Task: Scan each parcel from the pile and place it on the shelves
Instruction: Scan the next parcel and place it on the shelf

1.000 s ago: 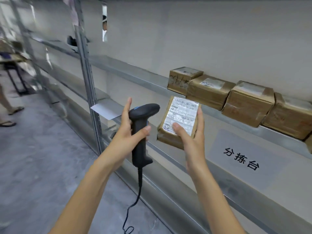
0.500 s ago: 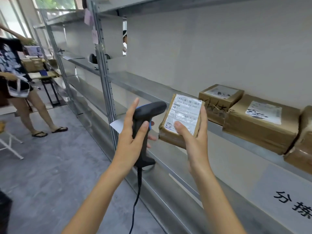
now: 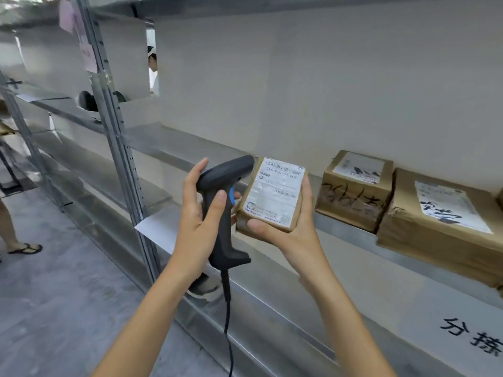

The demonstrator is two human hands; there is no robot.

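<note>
Two parcels already sit on the shelf (image 3: 343,227), so part of the job looks done. One more small parcel (image 3: 272,195) is in the air, held up in front of the shelf at about 12 o'clock from the hands. It does not rest on the shelf yet.

At 9 o'clock from that parcel, the left hand (image 3: 200,217) holds one black scanner (image 3: 224,210). The thumb is curled round the handle, and the long fingers point up behind it. The scanner's nose is just beside the parcel's white label.

The right hand (image 3: 295,227) holds the parcel from below, with the thumb on the near edge and the fingers up the far side.

At 3 o'clock sit the written-on box (image 3: 353,195) and then the bigger box (image 3: 441,224), touching side by side.

I think the scan is happening now. Putting this parcel down is left. The pile is not in view, so I cannot tell how many remain.
</note>
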